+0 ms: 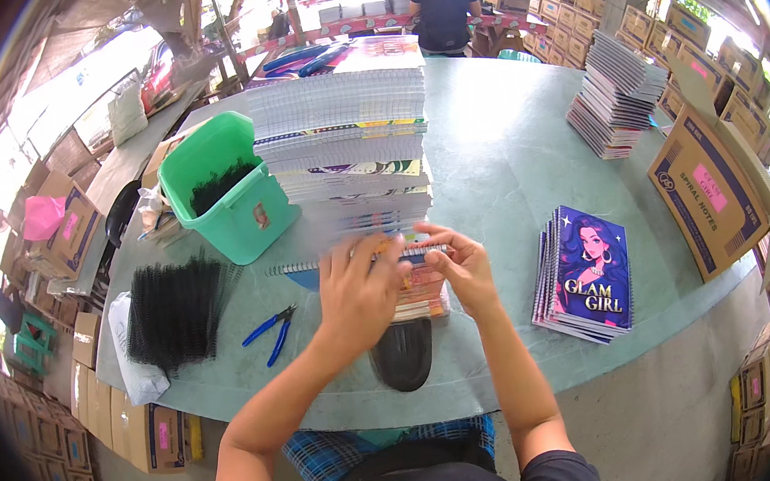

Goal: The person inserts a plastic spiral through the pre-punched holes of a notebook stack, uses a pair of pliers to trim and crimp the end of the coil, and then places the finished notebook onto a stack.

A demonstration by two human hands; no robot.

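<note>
A notebook [431,299] with orange print lies in front of me, its far edge bound by a spiral coil [291,269] that sticks out to the left. My left hand [361,284] is over the coil, its fingers smeared by motion, so their grip does not show. At the coil's right end, my right hand [460,266] has thumb and fingers closed on the notebook's edge. Under the notebook's near side a rounded black object [402,358] juts toward me. Just beyond my hands rises a tall stack of notebooks [341,107], its lower part blurred.
Blue-handled pliers [270,333] and a heap of black coils [175,305] lie left. Behind them stands a green bin [250,220] with more coils. Purple-covered notebooks [580,274], a taller pile [615,97] and a carton [711,194] are right. Another person [445,11] sits far off.
</note>
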